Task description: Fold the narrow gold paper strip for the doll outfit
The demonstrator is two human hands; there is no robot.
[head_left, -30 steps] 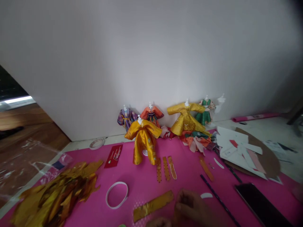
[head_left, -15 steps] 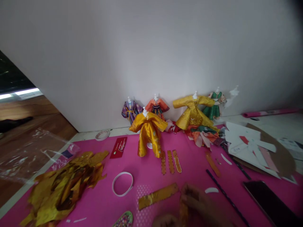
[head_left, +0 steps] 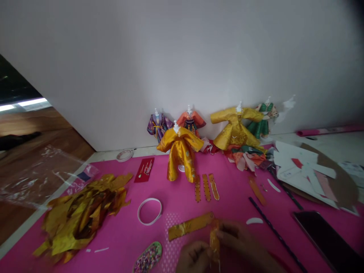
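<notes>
Over pink mat (head_left: 119, 231), hands (head_left: 195, 256) pinching orange-gold strip (head_left: 215, 240), robed figures (head_left: 182, 151) beyond

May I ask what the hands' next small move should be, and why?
I'd probably have the left hand gently draw the orange strip straight, since it is at the strip's lower part while the right hand pinches higher up.

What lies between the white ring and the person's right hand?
In the head view, a flat gold strip lies between the white ring and the right hand, its left part crossing a white-dotted patch of the pink surface.
</notes>
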